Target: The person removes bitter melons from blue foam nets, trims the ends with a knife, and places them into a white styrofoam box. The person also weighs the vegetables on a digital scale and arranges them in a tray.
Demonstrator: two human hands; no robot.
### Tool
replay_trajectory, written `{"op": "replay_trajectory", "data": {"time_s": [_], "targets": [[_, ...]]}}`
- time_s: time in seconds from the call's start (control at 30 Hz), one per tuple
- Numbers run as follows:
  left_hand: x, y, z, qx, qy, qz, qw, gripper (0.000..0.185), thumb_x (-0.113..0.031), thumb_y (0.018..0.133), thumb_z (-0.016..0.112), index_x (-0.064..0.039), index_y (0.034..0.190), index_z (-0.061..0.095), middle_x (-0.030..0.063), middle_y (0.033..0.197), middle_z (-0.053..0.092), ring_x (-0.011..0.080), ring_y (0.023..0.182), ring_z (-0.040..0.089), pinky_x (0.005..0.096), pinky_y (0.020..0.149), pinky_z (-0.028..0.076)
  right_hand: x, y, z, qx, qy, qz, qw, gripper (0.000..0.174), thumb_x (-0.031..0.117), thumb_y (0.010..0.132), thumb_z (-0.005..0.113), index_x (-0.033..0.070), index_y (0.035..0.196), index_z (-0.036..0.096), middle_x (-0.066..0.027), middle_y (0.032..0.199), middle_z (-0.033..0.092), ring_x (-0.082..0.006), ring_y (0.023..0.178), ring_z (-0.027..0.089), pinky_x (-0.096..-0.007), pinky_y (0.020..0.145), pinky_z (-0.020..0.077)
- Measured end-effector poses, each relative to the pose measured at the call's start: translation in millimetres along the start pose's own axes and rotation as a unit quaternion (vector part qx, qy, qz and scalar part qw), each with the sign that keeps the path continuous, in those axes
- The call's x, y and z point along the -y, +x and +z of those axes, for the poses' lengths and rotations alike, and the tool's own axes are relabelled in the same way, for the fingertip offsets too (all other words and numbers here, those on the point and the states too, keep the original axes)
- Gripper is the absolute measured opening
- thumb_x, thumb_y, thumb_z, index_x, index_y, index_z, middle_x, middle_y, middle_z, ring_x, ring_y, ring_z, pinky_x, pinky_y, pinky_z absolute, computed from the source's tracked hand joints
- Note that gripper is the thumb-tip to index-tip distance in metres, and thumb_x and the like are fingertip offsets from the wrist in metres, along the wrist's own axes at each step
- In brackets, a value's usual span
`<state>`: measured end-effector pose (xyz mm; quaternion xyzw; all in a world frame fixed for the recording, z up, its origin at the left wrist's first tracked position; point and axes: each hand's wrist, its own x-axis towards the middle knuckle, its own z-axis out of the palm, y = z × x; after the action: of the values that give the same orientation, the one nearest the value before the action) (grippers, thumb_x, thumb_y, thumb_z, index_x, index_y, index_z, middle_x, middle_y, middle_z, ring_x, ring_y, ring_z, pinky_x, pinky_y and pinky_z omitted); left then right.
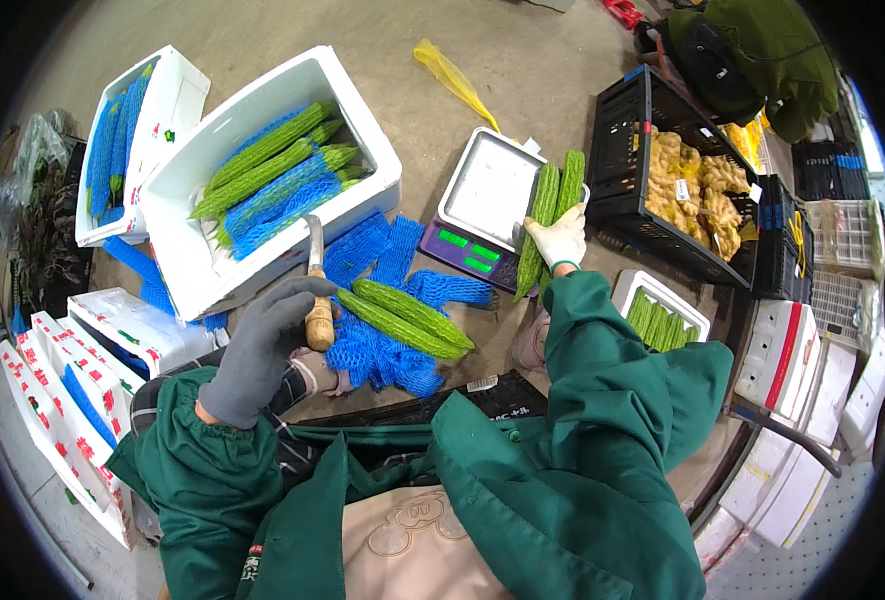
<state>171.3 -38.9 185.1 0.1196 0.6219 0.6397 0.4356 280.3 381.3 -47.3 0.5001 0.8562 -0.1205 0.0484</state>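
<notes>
My left hand (266, 349), in a grey glove, holds a curved knife (318, 319) by its wooden handle, blade pointing up. In a whitish glove, my right hand (560, 234) grips two bitter melons (546, 202) at the right edge of a digital scale (491, 187) with a white tray. Two more bitter melons (405, 319) lie on blue foam net sleeves (390, 364) between my hands. Beyond my left hand stands a white foam box (378, 176) of bitter melons, some bare and some in blue netting.
Another foam box (187, 86) stands far left. Foam lids (74, 420) lean at the lower left. A black crate (618, 142) holds bagged ginger (675, 176); nearby is a small foam box of green vegetables (660, 322). A yellow mesh bag (450, 75) lies on the floor.
</notes>
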Motion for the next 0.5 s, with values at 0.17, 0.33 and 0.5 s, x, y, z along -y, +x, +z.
{"op": "replay_trajectory", "data": {"time_s": [0.17, 0.33, 0.5], "targets": [[-2.3, -2.6, -0.1, -0.035, -0.101, -0.117, 0.987, 0.037, -0.02, 0.099, 0.048, 0.005, 0.127, 0.055, 0.0135, 0.133, 0.053, 0.021, 0.113, 0.058, 0.0325, 0.094, 0.051, 14.4, -1.7, -1.4, -0.002, -0.02, 0.03, 0.999, 0.126, 0.052, 0.064, 0.08, -0.01, 0.151, 0.013, -0.0282, 0.135, 0.046, -0.0384, 0.121, 0.054, -0.0433, 0.1, 0.0468], [-3.9, -3.0, -3.2, -0.012, -0.047, -0.084, 0.995, 0.034, -0.014, 0.098, 0.047, 0.004, 0.126, 0.054, 0.0158, 0.134, 0.051, 0.0211, 0.115, 0.056, 0.032, 0.093, 0.05, -1.8, 12.4, -1.1, 0.026, 0.076, 0.041, 0.996, 0.123, 0.042, 0.063, 0.079, -0.008, 0.152, 0.011, -0.0318, 0.134, 0.048, -0.0407, 0.118, 0.055, -0.0406, 0.101, 0.0471], [0.5, -4.3, -1.4, 0.002, -0.036, -0.049, 0.998, 0.035, -0.017, 0.101, 0.044, 0.003, 0.128, 0.053, 0.0163, 0.125, 0.055, 0.0219, 0.106, 0.06, 0.0337, 0.094, 0.05, -17.8, 15.5, 6.8, 0.055, 0.41, 0.003, 0.911, 0.084, 0.027, 0.07, 0.078, -0.003, 0.138, 0.039, -0.0189, 0.102, 0.066, -0.0324, 0.092, 0.066, -0.0394, 0.083, 0.0539]]}}
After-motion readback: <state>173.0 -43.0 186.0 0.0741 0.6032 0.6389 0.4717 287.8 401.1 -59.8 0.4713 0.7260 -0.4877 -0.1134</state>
